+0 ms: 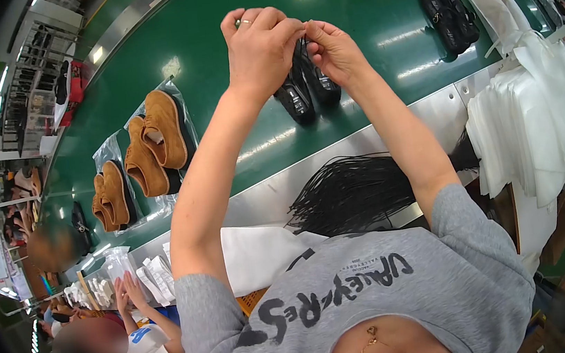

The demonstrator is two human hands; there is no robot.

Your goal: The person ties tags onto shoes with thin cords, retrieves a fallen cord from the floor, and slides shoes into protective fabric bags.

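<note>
Over the green conveyor belt [367, 62], my left hand [261, 50] is closed, its fingers curled and a ring on one of them. My right hand [334, 52] pinches thumb and finger together, its fingertips meeting those of the left. Whatever is between them is too small to make out. Just beneath my hands lies a pair of black shoes [298, 98], partly covered by them. A thick bundle of thin black cords [350, 193] lies at the belt's near edge, below my right forearm.
Brown suede shoes [153, 142] rest on clear plastic to the left, with another brown pair [112, 196] beyond. Black shoes [449, 18] stand at the right. A stack of white bags [523, 114] hangs over the right edge. A co-worker [149, 348] works at the lower left.
</note>
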